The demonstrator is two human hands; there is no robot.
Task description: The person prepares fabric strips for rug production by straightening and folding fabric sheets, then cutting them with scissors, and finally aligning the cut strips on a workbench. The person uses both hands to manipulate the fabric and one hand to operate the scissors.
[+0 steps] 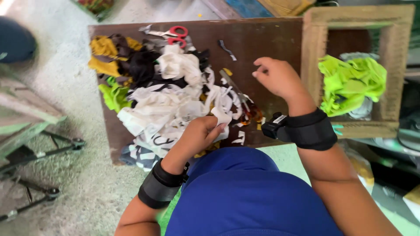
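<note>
Scraps everywhere: my left hand (199, 133) pinches a white fabric strip (221, 117) off the pile; right hand (278, 78) hovers loosely curled, empty, over the tabletop (262, 39).

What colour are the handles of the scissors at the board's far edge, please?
Red, seen in the head view: scissors.

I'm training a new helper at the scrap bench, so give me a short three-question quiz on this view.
1. True or false: the left hand rests on the white fabric scraps.
2. Which colour are the handles of the scissors at the far edge of the brown board? A green, B red, C blue.
3. Fill in: the bright green cloth lies inside a wooden ____.

Key: 1 true. 2 B. 3 frame. The right hand hangs above the board, fingers pinched; whether it holds anything is unclear.
</note>
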